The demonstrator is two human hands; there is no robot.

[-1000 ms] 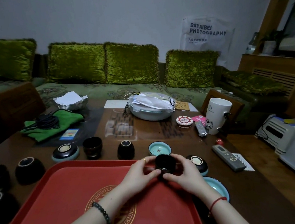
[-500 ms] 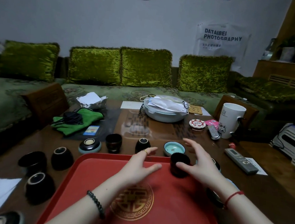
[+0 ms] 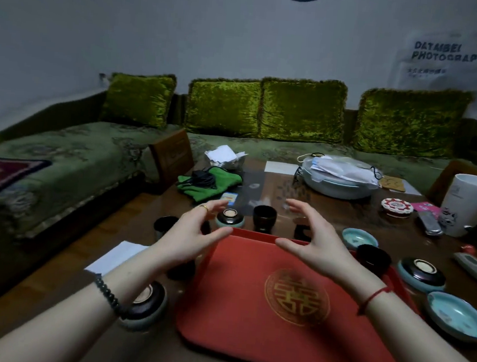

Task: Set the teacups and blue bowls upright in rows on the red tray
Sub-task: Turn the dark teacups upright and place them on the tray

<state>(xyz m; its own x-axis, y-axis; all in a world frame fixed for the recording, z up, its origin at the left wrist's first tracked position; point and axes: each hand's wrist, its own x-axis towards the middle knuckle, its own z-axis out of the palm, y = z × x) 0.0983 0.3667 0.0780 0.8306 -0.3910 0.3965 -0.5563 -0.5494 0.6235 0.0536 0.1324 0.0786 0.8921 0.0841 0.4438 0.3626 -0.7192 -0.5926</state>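
The red tray (image 3: 249, 303) lies in front of me with one dark teacup (image 3: 374, 257) upright at its far right corner. My left hand (image 3: 192, 231) and my right hand (image 3: 310, 239) hover over the tray's far edge, fingers spread, holding nothing. Just beyond the edge stand an upright dark teacup (image 3: 264, 217) and an upside-down blue bowl (image 3: 229, 219). Another cup (image 3: 302, 229) is partly hidden behind my right hand. Right of the tray sit two upright blue bowls (image 3: 359, 239) (image 3: 457, 318) and an upside-down one (image 3: 421, 273). More dark cups (image 3: 165, 225) and an upside-down bowl (image 3: 146, 302) sit left of the tray.
A white mug (image 3: 467, 205), two remotes (image 3: 475, 266), a covered dish (image 3: 338, 179), a coaster (image 3: 397, 207), a green cloth (image 3: 208, 181) and white paper (image 3: 115, 256) lie on the wooden table. A green sofa runs behind and to the left.
My hands let go of the dark teacup on the tray and shifted left along the far edge. The camera has turned left too.
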